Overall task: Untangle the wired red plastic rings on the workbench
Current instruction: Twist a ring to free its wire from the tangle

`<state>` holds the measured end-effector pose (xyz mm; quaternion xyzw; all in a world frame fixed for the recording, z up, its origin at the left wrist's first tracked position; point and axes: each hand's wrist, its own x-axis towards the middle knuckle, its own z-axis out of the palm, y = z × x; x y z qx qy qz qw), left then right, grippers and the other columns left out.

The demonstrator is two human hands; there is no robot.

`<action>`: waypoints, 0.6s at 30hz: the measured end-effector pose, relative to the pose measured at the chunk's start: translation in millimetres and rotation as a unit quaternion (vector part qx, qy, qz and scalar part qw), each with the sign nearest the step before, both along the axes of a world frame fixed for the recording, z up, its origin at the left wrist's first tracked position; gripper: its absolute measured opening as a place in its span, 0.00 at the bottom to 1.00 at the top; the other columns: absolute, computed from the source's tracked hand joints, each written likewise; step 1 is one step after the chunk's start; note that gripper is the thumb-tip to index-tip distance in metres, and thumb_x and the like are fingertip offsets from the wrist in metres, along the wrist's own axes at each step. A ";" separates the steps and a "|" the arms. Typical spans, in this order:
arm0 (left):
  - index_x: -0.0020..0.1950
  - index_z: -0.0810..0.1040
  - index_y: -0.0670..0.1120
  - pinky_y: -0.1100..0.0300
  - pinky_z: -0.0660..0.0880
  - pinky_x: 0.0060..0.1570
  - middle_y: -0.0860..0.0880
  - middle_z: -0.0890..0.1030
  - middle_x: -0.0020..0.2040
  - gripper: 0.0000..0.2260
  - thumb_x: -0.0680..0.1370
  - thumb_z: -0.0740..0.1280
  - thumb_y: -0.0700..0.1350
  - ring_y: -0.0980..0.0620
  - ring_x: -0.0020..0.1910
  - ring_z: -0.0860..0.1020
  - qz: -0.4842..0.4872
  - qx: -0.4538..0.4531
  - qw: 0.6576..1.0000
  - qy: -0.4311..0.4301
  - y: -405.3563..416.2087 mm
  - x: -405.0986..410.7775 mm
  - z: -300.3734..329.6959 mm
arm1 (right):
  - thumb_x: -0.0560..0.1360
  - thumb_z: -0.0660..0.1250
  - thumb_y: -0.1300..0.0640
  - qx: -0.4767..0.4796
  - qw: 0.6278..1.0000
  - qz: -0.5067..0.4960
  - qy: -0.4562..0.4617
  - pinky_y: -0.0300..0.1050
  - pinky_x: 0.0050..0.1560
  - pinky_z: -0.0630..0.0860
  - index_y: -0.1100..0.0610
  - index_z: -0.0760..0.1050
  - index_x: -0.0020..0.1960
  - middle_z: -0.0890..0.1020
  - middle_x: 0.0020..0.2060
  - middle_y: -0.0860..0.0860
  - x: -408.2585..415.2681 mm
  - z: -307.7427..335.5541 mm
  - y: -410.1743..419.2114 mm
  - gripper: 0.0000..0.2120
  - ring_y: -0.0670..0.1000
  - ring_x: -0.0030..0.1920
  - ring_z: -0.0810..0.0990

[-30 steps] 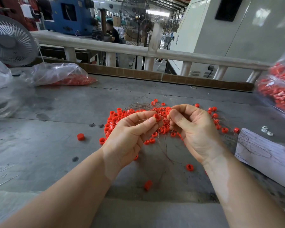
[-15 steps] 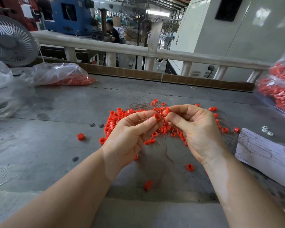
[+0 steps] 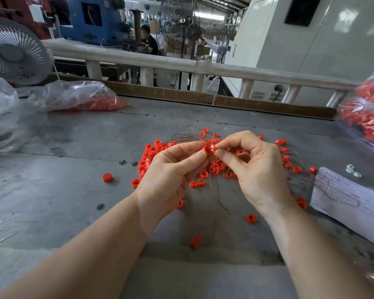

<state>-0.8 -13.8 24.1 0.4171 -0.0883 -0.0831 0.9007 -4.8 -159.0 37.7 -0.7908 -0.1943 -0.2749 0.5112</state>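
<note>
A tangle of thin brown wire strung with several small red plastic rings (image 3: 148, 157) lies on the grey workbench (image 3: 73, 190), partly hidden behind my hands. My left hand (image 3: 171, 173) pinches one red ring (image 3: 207, 150) between thumb and forefinger, lifted above the pile. My right hand (image 3: 255, 169) pinches a second red ring (image 3: 214, 147) right beside it, thumb and forefinger tips meeting the left hand's. Loose single rings lie around: one ring (image 3: 107, 177) at the left, another ring (image 3: 251, 219) below my right wrist, a third ring (image 3: 195, 241) near the front.
A clear bag with red parts (image 3: 82, 100) lies at the back left, next to a crumpled bag (image 3: 2, 117) and a desk fan (image 3: 13, 52). Another bag of red parts (image 3: 367, 119) sits at the right. A white sheet (image 3: 350, 201) with wire lies under my right side.
My right thumb and forefinger have shifted up and left, now pinching a ring next to the one in my left hand. The left hand has barely moved.
</note>
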 end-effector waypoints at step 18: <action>0.41 0.81 0.41 0.67 0.78 0.37 0.46 0.85 0.38 0.08 0.63 0.69 0.36 0.54 0.37 0.83 0.033 0.030 0.999 -0.029 -2.2 0.6 -2.9 | 0.70 0.72 0.66 -0.079 0.994 -0.028 -0.073 0.28 0.43 0.67 0.59 0.81 0.41 0.77 0.39 0.46 -2.4 -2.3 2.5 0.03 0.41 0.41 0.75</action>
